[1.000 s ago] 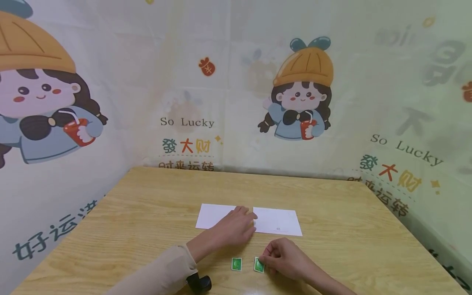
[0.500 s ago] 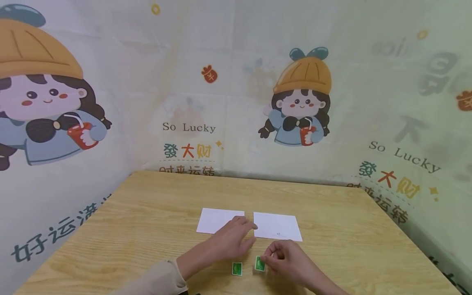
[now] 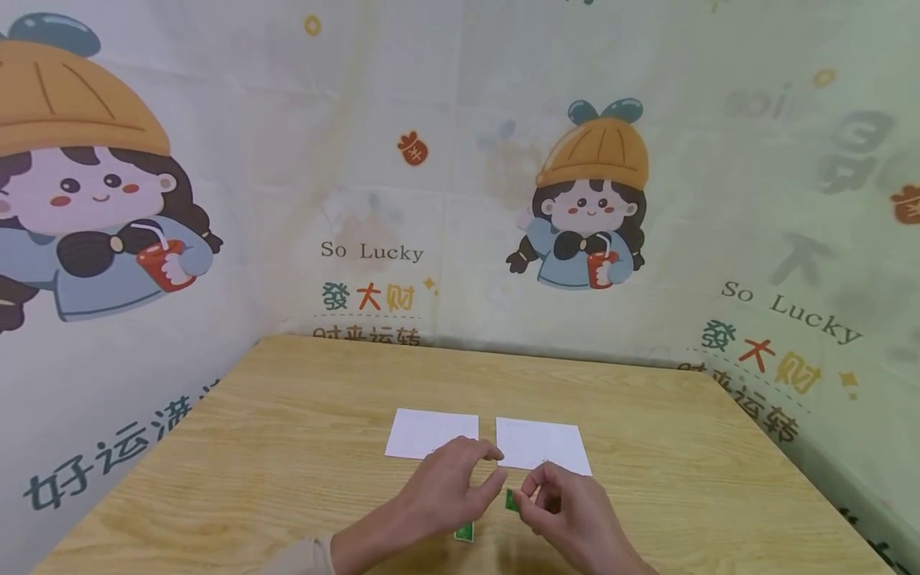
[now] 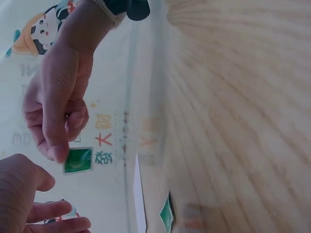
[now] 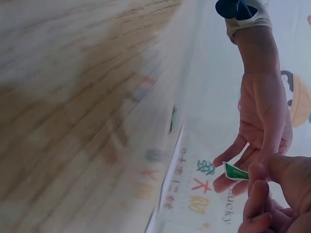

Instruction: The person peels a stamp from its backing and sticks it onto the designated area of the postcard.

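Note:
My right hand pinches a small green stamp with a pale border between thumb and forefinger, raised off the table. In the left wrist view that stamp hangs from the fingertips. My left hand is close beside it, its fingers relaxed and apart, holding nothing. A second green stamp lies on the table, partly hidden by the left hand. Beyond the hands are two white paper rectangles, the left one partly covered by the left hand, the right one just past the right fingertips.
The wooden table extends around the hands on all sides. Behind it and at both sides hangs a pale printed cloth with cartoon figures and lettering. A dark strapped device sits on the left wrist.
My right hand has lifted its stamp off the table and tilted it. The left hand has drawn back from the papers toward the right hand. The head view has shifted slightly.

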A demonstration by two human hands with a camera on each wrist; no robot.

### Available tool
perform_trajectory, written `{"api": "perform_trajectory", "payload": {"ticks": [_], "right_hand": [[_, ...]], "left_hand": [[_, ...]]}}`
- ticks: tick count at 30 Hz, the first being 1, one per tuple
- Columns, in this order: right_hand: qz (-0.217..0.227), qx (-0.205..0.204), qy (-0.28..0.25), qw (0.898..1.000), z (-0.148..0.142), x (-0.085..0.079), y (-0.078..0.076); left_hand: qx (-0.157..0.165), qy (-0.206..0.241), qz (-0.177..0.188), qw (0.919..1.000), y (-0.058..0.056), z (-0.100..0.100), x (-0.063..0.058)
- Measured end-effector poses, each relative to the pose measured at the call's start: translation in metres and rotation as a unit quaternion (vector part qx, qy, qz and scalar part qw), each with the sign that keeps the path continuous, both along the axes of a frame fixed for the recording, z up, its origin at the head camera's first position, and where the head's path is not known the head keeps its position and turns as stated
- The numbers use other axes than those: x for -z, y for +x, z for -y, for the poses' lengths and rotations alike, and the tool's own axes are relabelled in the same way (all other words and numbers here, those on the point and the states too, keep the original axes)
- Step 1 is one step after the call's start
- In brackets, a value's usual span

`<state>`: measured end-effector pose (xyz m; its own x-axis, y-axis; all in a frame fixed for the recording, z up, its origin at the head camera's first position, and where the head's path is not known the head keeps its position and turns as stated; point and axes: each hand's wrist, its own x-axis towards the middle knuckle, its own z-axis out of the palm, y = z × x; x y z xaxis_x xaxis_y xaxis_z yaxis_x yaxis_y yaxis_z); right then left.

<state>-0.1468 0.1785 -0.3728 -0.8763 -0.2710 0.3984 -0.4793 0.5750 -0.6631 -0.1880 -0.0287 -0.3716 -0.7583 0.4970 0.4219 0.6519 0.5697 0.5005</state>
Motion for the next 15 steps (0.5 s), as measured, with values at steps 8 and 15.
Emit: {"api": "perform_trajectory", "payload": {"ticks": [8,15], "right_hand": [[-0.239,0.05,0.051,0.968,0.004,0.001,0.004],[-0.388,0.064,0.102,0.914,0.003,0.001,-0.002]], "left_hand": [[-0.004,0.087,-0.02,0.996,0.012,0.0,0.0],[0.047,0.159,0.063,0.9841,0.025,-0.004,-0.004]]}}
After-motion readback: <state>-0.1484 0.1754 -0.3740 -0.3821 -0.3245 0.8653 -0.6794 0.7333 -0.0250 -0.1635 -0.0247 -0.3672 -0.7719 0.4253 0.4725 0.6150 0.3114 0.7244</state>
